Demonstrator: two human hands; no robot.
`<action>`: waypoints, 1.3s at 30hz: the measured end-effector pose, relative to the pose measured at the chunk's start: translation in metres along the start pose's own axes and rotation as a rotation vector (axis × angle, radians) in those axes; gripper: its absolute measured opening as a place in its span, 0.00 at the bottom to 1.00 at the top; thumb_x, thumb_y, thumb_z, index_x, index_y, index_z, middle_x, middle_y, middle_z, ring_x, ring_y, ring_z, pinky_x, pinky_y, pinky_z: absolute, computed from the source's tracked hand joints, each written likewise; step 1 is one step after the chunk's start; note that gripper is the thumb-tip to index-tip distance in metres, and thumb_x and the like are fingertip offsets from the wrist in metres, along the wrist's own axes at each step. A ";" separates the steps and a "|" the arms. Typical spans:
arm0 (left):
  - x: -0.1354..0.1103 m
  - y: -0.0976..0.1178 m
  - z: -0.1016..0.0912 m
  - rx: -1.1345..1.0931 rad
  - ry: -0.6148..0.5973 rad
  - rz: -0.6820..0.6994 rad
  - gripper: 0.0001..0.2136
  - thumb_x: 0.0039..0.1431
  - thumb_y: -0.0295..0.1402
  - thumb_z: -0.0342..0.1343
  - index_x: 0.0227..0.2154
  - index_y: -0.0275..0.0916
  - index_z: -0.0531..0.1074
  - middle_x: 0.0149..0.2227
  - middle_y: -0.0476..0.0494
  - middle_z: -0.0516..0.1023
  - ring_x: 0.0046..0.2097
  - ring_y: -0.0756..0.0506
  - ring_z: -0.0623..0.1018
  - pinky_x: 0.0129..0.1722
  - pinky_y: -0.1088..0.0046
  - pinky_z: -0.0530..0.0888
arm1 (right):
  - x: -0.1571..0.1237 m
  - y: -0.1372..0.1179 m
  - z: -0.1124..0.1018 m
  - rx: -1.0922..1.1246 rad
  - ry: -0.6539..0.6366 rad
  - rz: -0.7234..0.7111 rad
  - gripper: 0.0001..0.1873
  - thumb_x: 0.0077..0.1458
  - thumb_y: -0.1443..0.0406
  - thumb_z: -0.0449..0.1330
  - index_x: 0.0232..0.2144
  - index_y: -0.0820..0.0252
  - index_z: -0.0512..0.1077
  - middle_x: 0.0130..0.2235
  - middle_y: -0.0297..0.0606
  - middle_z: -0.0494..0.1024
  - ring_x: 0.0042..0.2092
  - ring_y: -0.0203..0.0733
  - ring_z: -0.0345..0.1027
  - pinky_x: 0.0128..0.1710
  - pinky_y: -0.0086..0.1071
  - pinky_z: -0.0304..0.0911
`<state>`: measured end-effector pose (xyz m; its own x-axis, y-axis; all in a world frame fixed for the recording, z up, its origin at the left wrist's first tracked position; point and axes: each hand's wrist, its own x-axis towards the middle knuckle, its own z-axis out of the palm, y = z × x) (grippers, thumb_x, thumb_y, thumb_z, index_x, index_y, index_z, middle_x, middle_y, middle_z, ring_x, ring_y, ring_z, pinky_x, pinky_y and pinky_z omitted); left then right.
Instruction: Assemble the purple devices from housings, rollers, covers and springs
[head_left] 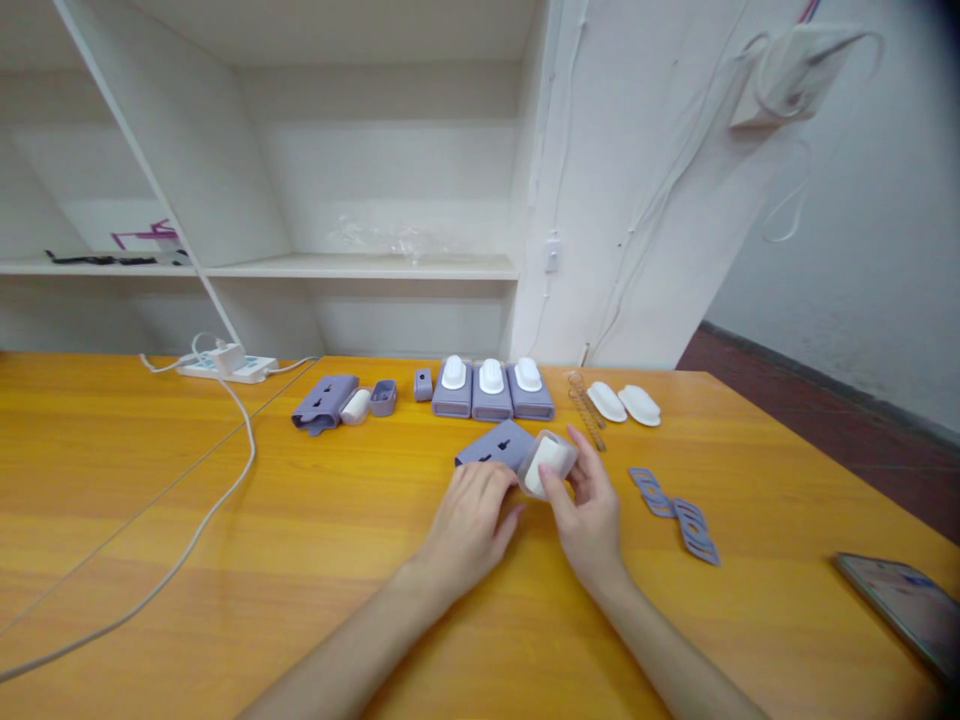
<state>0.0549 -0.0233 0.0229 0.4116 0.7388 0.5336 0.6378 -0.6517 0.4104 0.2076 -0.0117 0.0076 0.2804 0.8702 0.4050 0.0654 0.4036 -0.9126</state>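
Observation:
My right hand (589,505) pinches a small clear cap with a white insert (546,464), thumb on its front and fingers behind. My left hand (472,520) curls over the near end of a lavender housing (497,446) lying on the wooden table (315,540), just left of the cap. The cap touches the housing's right end.
A row of three lavender units with white tops (492,390) stands behind. Left of them lie another housing (325,402), a white cylinder (355,406) and small caps (383,397). Two white ovals (624,403), springs (586,405) and blue gaskets (677,505) lie right. Power strip (225,368), white cable (191,540), phone (904,605).

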 end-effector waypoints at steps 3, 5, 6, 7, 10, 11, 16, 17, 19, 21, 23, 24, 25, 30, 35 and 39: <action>-0.003 -0.009 0.003 0.167 -0.012 -0.002 0.16 0.54 0.28 0.52 0.47 0.41 0.62 0.48 0.38 0.68 0.50 0.39 0.67 0.49 0.55 0.66 | 0.003 0.002 0.000 -0.017 0.017 0.047 0.33 0.52 0.59 0.59 0.57 0.62 0.57 0.52 0.49 0.70 0.49 0.48 0.69 0.47 0.42 0.66; -0.005 -0.015 0.003 0.239 0.019 -0.050 0.18 0.54 0.29 0.52 0.49 0.41 0.61 0.52 0.36 0.64 0.54 0.37 0.64 0.52 0.52 0.63 | 0.006 0.007 -0.002 -0.041 0.038 0.087 0.32 0.53 0.58 0.57 0.57 0.63 0.57 0.52 0.50 0.70 0.49 0.48 0.69 0.47 0.42 0.66; -0.005 -0.018 0.004 0.263 0.038 -0.078 0.18 0.54 0.31 0.53 0.49 0.42 0.61 0.54 0.36 0.63 0.56 0.36 0.63 0.54 0.51 0.62 | 0.007 0.010 -0.004 -0.065 0.059 0.105 0.31 0.53 0.58 0.56 0.57 0.64 0.57 0.52 0.51 0.70 0.49 0.49 0.69 0.47 0.42 0.66; -0.005 -0.021 0.004 0.282 0.052 -0.105 0.18 0.55 0.33 0.53 0.49 0.42 0.61 0.55 0.35 0.62 0.57 0.36 0.62 0.55 0.50 0.60 | 0.009 0.014 -0.006 -0.099 0.083 0.115 0.30 0.54 0.58 0.54 0.57 0.64 0.58 0.52 0.51 0.70 0.49 0.49 0.68 0.47 0.42 0.66; -0.005 -0.029 0.002 0.324 0.067 -0.157 0.19 0.53 0.42 0.55 0.46 0.40 0.63 0.55 0.33 0.62 0.58 0.33 0.61 0.56 0.47 0.57 | 0.013 0.025 -0.010 -0.211 0.135 0.073 0.28 0.55 0.59 0.52 0.57 0.62 0.59 0.52 0.48 0.70 0.50 0.49 0.67 0.48 0.43 0.64; -0.005 -0.032 0.001 0.336 0.080 -0.173 0.21 0.51 0.47 0.56 0.43 0.39 0.64 0.55 0.32 0.63 0.58 0.32 0.61 0.56 0.45 0.56 | 0.014 0.027 -0.011 -0.239 0.141 0.046 0.28 0.55 0.59 0.51 0.57 0.61 0.58 0.51 0.47 0.71 0.51 0.49 0.66 0.49 0.43 0.64; -0.006 -0.050 -0.011 0.321 0.126 -0.251 0.21 0.49 0.49 0.57 0.39 0.39 0.63 0.51 0.33 0.68 0.56 0.34 0.65 0.55 0.47 0.58 | 0.014 0.023 -0.010 -0.389 0.132 -0.025 0.28 0.53 0.60 0.54 0.56 0.61 0.60 0.54 0.47 0.68 0.53 0.50 0.62 0.53 0.45 0.57; -0.006 -0.054 -0.013 0.295 0.102 -0.239 0.20 0.50 0.46 0.57 0.40 0.40 0.62 0.52 0.34 0.68 0.56 0.35 0.66 0.54 0.50 0.61 | 0.014 0.021 -0.010 -0.428 0.117 -0.049 0.27 0.53 0.61 0.54 0.56 0.61 0.61 0.54 0.46 0.68 0.53 0.50 0.62 0.54 0.45 0.56; -0.006 -0.062 -0.017 0.272 0.074 -0.222 0.18 0.52 0.43 0.56 0.43 0.40 0.62 0.54 0.35 0.66 0.58 0.36 0.64 0.54 0.52 0.62 | 0.014 0.018 -0.010 -0.519 0.072 -0.109 0.26 0.53 0.63 0.54 0.55 0.60 0.62 0.52 0.45 0.68 0.52 0.49 0.62 0.54 0.45 0.56; -0.006 -0.068 -0.018 0.291 0.068 -0.225 0.18 0.53 0.41 0.56 0.44 0.40 0.61 0.56 0.36 0.64 0.60 0.35 0.60 0.55 0.50 0.60 | 0.015 0.017 -0.012 -0.631 0.004 -0.158 0.25 0.52 0.64 0.54 0.54 0.57 0.63 0.47 0.43 0.69 0.49 0.48 0.63 0.51 0.44 0.58; -0.006 -0.070 -0.017 0.320 0.070 -0.233 0.17 0.54 0.40 0.55 0.44 0.41 0.61 0.57 0.36 0.63 0.61 0.35 0.59 0.56 0.48 0.59 | 0.015 0.019 -0.013 -0.748 -0.074 -0.191 0.25 0.51 0.64 0.56 0.53 0.53 0.65 0.43 0.42 0.69 0.46 0.49 0.63 0.49 0.45 0.59; -0.006 -0.071 -0.016 0.330 0.070 -0.232 0.16 0.54 0.39 0.55 0.44 0.41 0.62 0.57 0.36 0.63 0.61 0.34 0.59 0.56 0.48 0.58 | 0.015 0.020 -0.013 -0.793 -0.105 -0.206 0.25 0.50 0.63 0.57 0.53 0.51 0.66 0.42 0.41 0.68 0.45 0.49 0.63 0.48 0.46 0.59; -0.006 -0.071 -0.015 0.338 0.072 -0.232 0.16 0.54 0.39 0.55 0.43 0.41 0.62 0.57 0.36 0.63 0.61 0.34 0.58 0.56 0.47 0.58 | 0.015 0.021 -0.013 -0.824 -0.129 -0.219 0.25 0.50 0.63 0.58 0.53 0.50 0.66 0.41 0.41 0.68 0.44 0.49 0.63 0.47 0.46 0.59; -0.006 -0.070 -0.013 0.348 0.099 -0.248 0.19 0.51 0.42 0.57 0.42 0.40 0.61 0.55 0.34 0.64 0.60 0.34 0.60 0.57 0.46 0.55 | 0.017 0.022 -0.013 -0.802 -0.084 -0.222 0.27 0.54 0.57 0.56 0.56 0.52 0.62 0.40 0.41 0.66 0.44 0.49 0.63 0.46 0.44 0.60; -0.005 -0.069 -0.015 0.347 0.117 -0.268 0.19 0.50 0.42 0.59 0.41 0.40 0.61 0.52 0.34 0.66 0.57 0.35 0.64 0.55 0.49 0.58 | 0.024 0.020 -0.021 -0.848 0.074 -0.220 0.31 0.55 0.53 0.52 0.59 0.57 0.57 0.44 0.46 0.62 0.48 0.53 0.61 0.47 0.48 0.59; -0.006 -0.066 -0.016 0.335 0.119 -0.261 0.18 0.51 0.41 0.57 0.41 0.40 0.61 0.52 0.35 0.66 0.56 0.35 0.65 0.54 0.51 0.60 | 0.028 0.024 -0.026 -0.963 0.032 -0.098 0.31 0.55 0.52 0.52 0.58 0.56 0.57 0.48 0.49 0.61 0.52 0.58 0.58 0.45 0.53 0.58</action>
<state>-0.0001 0.0129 0.0042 0.1435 0.8335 0.5336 0.8942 -0.3402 0.2909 0.2421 0.0151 -0.0042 0.2569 0.8310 0.4934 0.8426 0.0574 -0.5354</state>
